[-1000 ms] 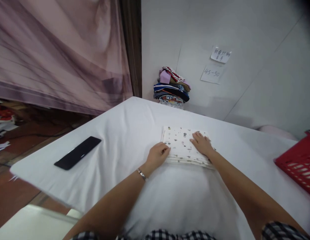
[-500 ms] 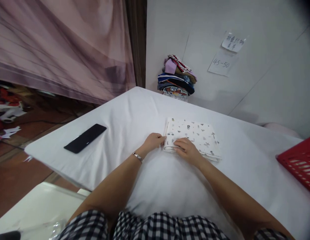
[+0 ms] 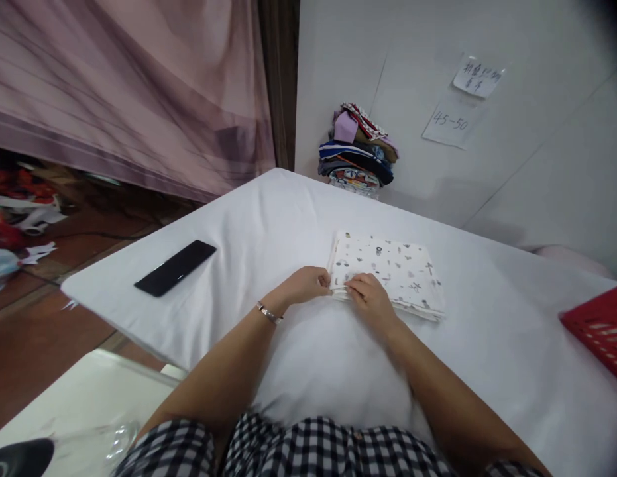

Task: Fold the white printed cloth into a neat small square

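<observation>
A white cloth (image 3: 405,268) with small printed figures lies folded into a flat rectangle in front of me. At its near left corner my left hand (image 3: 311,283) is closed, thumb and fingers pinching the cloth's edge. Just to the right, my right hand (image 3: 368,296) has its fingertips pinched on the near edge of the same cloth. The layers along the near side show as several stacked folds. A bracelet (image 3: 269,313) sits on my left wrist.
A black phone (image 3: 175,268) lies at the left of the white-covered table (image 3: 258,218). Folded clothes (image 3: 358,156) are stacked at the back by the wall. A red basket (image 3: 599,328) stands at the right edge. Paper notes (image 3: 447,124) hang on the wall.
The fingers of my right hand have gone from resting on the cloth to pinching its near edge. The whole view has shifted slightly.
</observation>
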The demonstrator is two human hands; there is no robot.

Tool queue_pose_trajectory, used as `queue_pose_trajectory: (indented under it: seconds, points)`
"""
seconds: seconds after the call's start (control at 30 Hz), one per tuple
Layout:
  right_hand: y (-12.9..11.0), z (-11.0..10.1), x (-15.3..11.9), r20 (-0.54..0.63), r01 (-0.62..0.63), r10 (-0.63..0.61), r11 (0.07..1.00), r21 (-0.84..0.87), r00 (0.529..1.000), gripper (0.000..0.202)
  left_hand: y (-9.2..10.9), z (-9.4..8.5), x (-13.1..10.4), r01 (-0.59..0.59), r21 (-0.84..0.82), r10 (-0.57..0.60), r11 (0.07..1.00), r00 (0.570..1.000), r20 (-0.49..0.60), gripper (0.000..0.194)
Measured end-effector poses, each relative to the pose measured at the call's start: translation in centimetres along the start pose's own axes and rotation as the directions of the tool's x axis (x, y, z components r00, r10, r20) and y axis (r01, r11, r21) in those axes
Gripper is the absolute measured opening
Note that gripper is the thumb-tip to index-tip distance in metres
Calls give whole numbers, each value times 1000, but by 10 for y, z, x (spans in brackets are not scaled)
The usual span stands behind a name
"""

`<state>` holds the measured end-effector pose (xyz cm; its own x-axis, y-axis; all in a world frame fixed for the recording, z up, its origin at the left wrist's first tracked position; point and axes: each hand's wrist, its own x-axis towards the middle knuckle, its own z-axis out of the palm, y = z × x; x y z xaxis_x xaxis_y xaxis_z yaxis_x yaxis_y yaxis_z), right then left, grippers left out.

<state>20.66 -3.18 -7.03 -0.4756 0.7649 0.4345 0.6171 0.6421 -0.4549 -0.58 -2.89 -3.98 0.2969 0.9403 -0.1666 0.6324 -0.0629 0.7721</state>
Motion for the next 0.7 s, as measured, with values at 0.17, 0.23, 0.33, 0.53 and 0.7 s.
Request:
queue_pose_trajectory:
  seconds: [0.17, 0.23, 0.33, 0.53, 0.7]
  points:
    - [5, 3, -3, -31, 63, -63, 998, 3, 998, 25, 8, 6, -8, -38, 106, 44, 994, 998, -51, 13]
    - [7, 4, -4, -26, 66, -66, 998, -3, 998, 25, 9, 6, -10, -51, 117, 59, 992, 996, -73, 14]
    - [7, 4, -4, -22, 74, -75, 997, -20, 997, 25, 8, 8, -11, -77, 150, 91, 986, 992, -88, 20]
    - [1, 1, -3, 62, 87, -82, 992, -88, 995, 24, 11, 16, -12, -87, 382, 139, 920, 984, -111, 17]
    - [-9, -3, -6, -55, 103, -108, 990, -100, 993, 23, 16, 19, -14, -24, 500, 123, 866, 979, -165, 12]
